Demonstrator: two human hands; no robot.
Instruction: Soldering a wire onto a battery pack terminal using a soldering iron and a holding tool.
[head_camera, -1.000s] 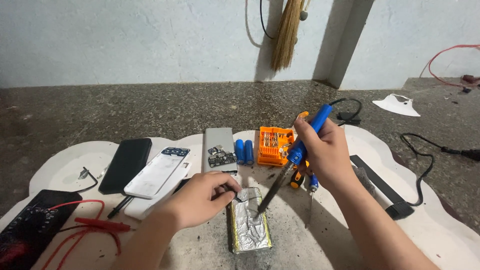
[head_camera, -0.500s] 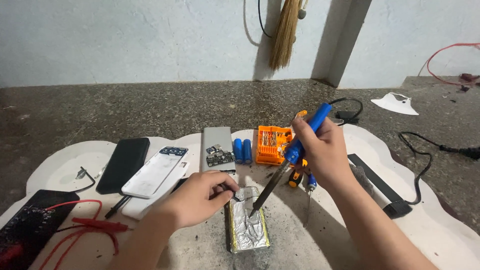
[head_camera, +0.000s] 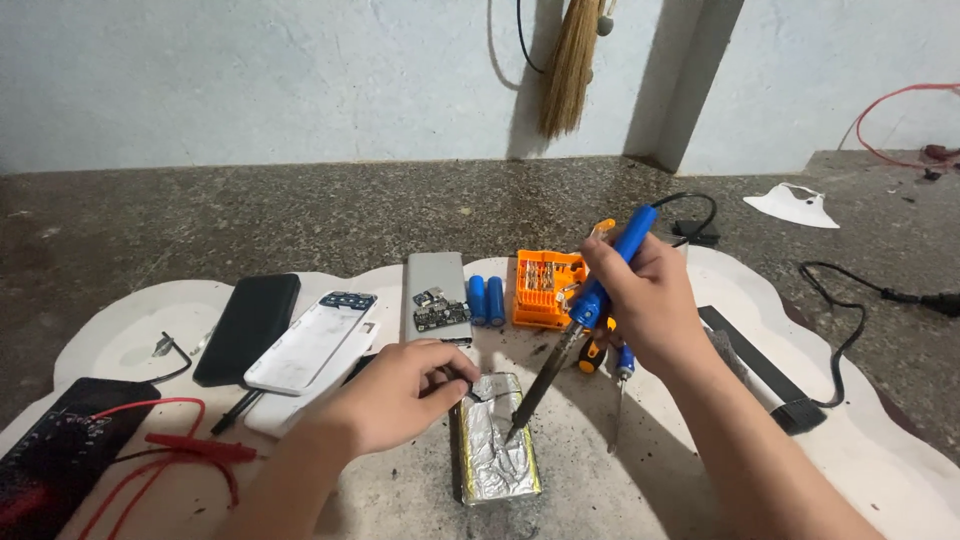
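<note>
A soldering iron is gripped like a pen in the closed right hand, tilted so that its tip is brought down onto the foil pouch, which lies flat on the white worktop just in front of the person. The left hand is closed in a pinch at the pouch's top edge, seemingly so that a small tab or wire is kept steady under the tip; what exactly is pinched cannot be told. 2 blue cells and an orange bit case are kept behind, apart from the hot tip.
</note>
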